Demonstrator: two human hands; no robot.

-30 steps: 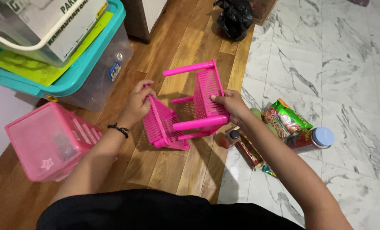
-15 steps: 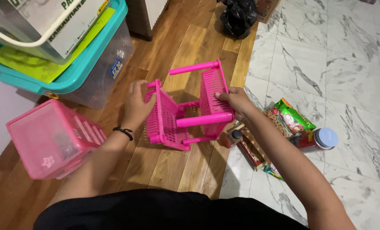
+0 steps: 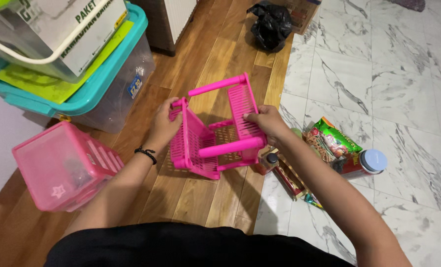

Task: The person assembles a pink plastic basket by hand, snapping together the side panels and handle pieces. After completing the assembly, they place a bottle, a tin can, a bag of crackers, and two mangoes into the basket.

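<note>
A bright pink slatted plastic rack (image 3: pixel 215 131) with round posts stands on the wooden floor between my hands. My left hand (image 3: pixel 165 124) grips its left slatted panel near the top edge. My right hand (image 3: pixel 263 122) grips the right slatted panel, fingers over its outer face. One pink post sticks out at the top of the right panel and another lies across the front, between the two panels.
A pale pink lidded bin (image 3: pixel 62 165) lies at the left. A clear tub with a teal lid (image 3: pixel 89 84) holds stacked boxes behind it. Snack packets (image 3: pixel 331 141), a red can with a pale lid (image 3: pixel 364 162) and a small bottle (image 3: pixel 269 162) lie on the marble tiles. A black bag (image 3: pixel 271 24) sits farther away.
The left panel of the rack has swung up from leaning outward to nearly upright under my left hand. My right hand keeps its hold on the right panel.
</note>
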